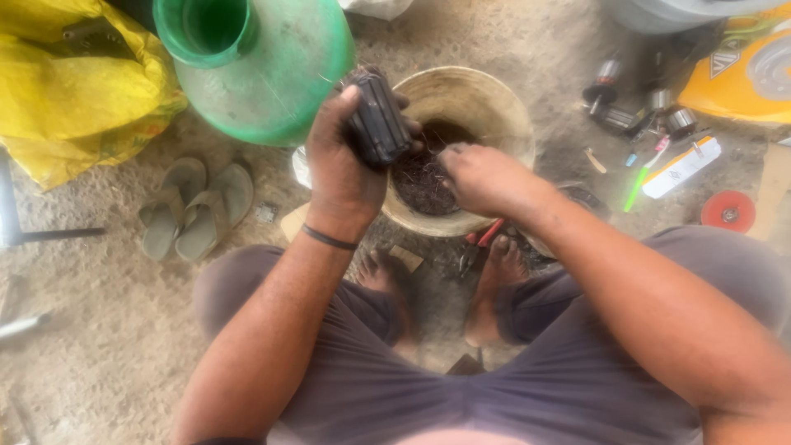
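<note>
My left hand (339,165) grips a dark cylindrical motor core (377,119) and holds it upright over the left rim of a cream bucket (494,99). The bucket holds a tangle of dark wire scrap (420,177). My right hand (486,177) reaches into the bucket, fingers curled down among the wire; whether it pinches any strand is hidden. A black band circles my left wrist. I sit low with both bare feet on the ground just below the bucket.
A green plastic jug (264,66) stands left of the bucket, beside a yellow sack (74,91). A pair of sandals (194,206) lies on the dirt floor. Red-handled pliers (482,243) lie by my feet. Several motor parts (638,107), a green tool (647,173), a white box and a red disc (729,210) lie at right.
</note>
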